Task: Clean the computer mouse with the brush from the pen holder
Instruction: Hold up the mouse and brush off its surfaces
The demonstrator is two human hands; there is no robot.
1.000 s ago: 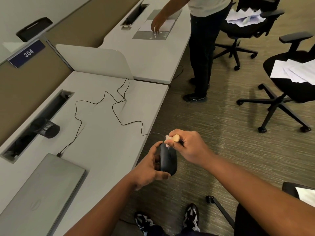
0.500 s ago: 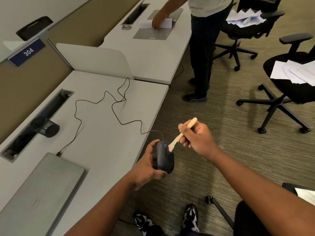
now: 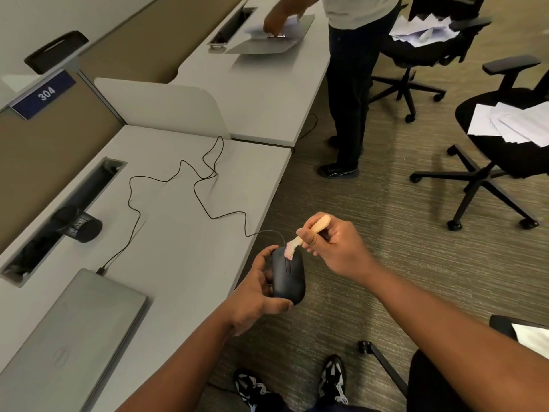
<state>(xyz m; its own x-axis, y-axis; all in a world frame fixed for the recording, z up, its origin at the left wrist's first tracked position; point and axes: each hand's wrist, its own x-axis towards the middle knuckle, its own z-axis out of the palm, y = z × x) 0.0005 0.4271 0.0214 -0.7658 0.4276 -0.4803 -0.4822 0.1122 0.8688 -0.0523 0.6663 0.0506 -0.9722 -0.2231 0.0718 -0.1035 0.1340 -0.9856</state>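
Observation:
My left hand [image 3: 255, 295] grips a black wired computer mouse [image 3: 288, 278] just off the desk's front edge, top side up. My right hand [image 3: 335, 248] pinches a small brush [image 3: 309, 233] with a pale wooden handle. Its light bristles touch the front of the mouse near the scroll wheel. The mouse's thin black cable [image 3: 190, 185] trails in loops back over the desk. A black mesh pen holder [image 3: 78, 224] lies on its side by the cable slot at the left.
A shut grey laptop [image 3: 74, 337] lies on the white desk [image 3: 184, 263] at the near left. Another person [image 3: 353, 84] stands at the far desk handling papers. Black office chairs [image 3: 502, 150] with loose papers stand on the carpet to the right.
My right hand has tilted the brush and swept it over the front of the mouse. The mouse has stayed in my left hand. The other person's hand has shifted on the papers.

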